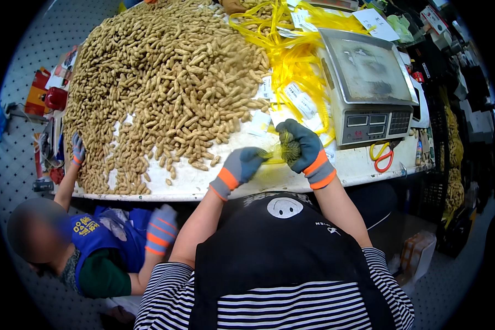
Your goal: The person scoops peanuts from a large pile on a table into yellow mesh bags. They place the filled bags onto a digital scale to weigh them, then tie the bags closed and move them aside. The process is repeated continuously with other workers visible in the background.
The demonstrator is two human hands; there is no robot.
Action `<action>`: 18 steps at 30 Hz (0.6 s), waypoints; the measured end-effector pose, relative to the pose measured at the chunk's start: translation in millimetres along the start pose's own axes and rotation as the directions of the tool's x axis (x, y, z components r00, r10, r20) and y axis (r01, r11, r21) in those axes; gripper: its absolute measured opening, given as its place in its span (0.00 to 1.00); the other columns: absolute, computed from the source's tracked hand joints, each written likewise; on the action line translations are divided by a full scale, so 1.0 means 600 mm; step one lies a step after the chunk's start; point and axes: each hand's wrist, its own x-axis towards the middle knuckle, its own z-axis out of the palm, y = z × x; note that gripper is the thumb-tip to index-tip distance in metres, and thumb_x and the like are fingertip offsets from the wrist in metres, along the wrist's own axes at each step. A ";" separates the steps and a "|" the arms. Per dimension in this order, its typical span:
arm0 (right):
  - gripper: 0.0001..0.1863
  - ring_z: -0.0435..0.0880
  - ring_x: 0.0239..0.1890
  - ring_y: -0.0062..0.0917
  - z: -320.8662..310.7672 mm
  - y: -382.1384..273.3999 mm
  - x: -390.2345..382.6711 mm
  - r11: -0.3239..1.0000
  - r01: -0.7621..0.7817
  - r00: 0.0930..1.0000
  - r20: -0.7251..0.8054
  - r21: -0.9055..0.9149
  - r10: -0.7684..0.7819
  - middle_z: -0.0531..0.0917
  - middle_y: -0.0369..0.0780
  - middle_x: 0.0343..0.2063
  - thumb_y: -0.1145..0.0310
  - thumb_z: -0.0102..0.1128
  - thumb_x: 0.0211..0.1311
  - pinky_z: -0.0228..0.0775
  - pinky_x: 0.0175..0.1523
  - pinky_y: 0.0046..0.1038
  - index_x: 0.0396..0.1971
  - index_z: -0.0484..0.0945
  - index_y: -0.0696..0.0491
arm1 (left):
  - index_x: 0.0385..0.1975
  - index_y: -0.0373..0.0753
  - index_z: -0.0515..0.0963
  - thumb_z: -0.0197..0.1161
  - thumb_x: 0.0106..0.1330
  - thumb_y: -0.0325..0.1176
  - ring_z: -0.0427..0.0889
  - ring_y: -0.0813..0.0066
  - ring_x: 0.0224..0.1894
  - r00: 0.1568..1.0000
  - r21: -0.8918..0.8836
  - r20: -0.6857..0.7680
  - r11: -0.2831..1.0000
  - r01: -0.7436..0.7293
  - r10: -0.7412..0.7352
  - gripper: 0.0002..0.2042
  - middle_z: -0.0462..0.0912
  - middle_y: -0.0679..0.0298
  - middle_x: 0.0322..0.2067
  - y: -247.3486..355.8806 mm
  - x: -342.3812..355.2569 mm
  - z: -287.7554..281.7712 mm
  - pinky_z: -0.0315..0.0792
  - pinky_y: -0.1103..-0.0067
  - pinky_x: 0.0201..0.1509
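Observation:
Both of my hands wear grey and orange work gloves and are raised over the front edge of the white table (195, 186). Between them stretches a piece of yellow-green mesh netting (273, 156). My left hand (242, 166) is closed on one end of it. My right hand (305, 148) is closed on the bunched part, its fingers curled around the gathered mesh. Just beyond the hands lie flat yellow mesh strips (291, 66) with white labels (301, 100) attached. A large heap of unshelled peanuts (187, 82) spreads over the table to the left and far side.
A weighing scale (371, 82) stands right of my hands, with red-and-yellow-handled scissors (385, 158) near its front. At the left, a co-worker in a blue apron (113, 234) reaches one gloved hand (78, 148) to the peanuts. Black crates (437, 187) stand at the right.

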 end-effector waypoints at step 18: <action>0.13 0.79 0.30 0.20 -0.017 -0.004 0.009 0.926 -0.177 0.980 0.024 -0.334 0.196 0.80 0.36 0.32 0.74 0.52 0.53 0.69 0.37 0.21 0.40 0.74 0.57 | 0.50 0.33 0.68 0.57 0.49 0.16 0.74 0.83 0.34 0.845 -0.596 -0.093 0.651 -0.471 0.527 0.24 0.75 0.67 0.37 -0.032 -0.002 0.022 0.69 0.88 0.36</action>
